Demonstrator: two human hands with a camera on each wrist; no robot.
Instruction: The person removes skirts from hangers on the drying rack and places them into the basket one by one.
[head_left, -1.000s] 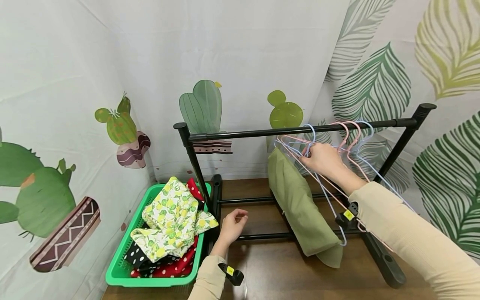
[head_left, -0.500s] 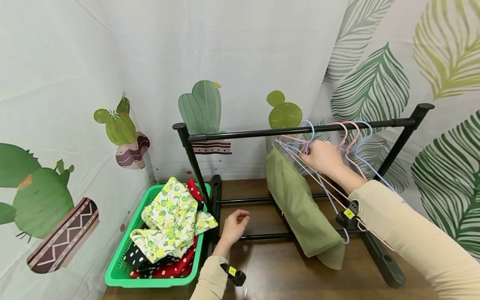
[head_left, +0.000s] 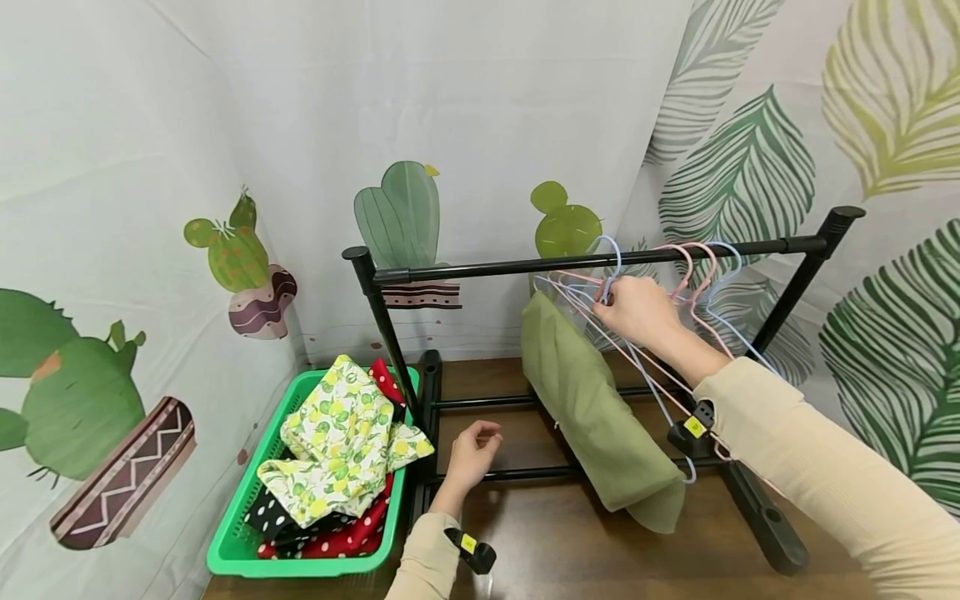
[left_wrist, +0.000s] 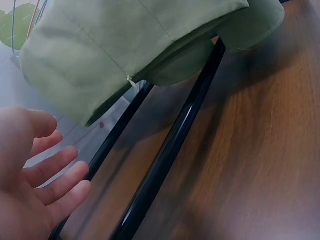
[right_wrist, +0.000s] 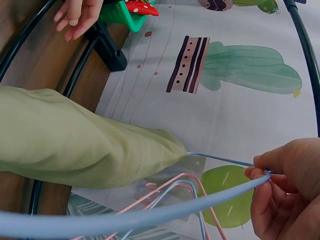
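Note:
My right hand (head_left: 637, 312) pinches a light blue clothes hanger (right_wrist: 150, 212) at the neck, just below its hook. That hook loops over the top rail (head_left: 487, 268) of a black garment rack. An olive green garment (head_left: 592, 408) drapes from one arm of the hanger, its lower end slanting toward the front right. The hanger's other arm is bare in the right wrist view. Left of the garment, my left hand (head_left: 474, 454) hovers near the rack's lower bars, fingers relaxed and holding nothing. The left wrist view shows it apart from the green cloth (left_wrist: 135, 50).
Pink hangers (head_left: 705, 267) and another blue hanger (head_left: 723, 292) hang farther right on the rail. A green basket (head_left: 225, 533) at the left holds a lemon-print cloth (head_left: 337, 442) over red and black polka-dot cloths. The rack's right foot (head_left: 768, 517) stands on the wooden table.
My right hand has shifted slightly left along the rail with the blue hanger, and the green garment has swung left with it. My left hand has drifted slightly right.

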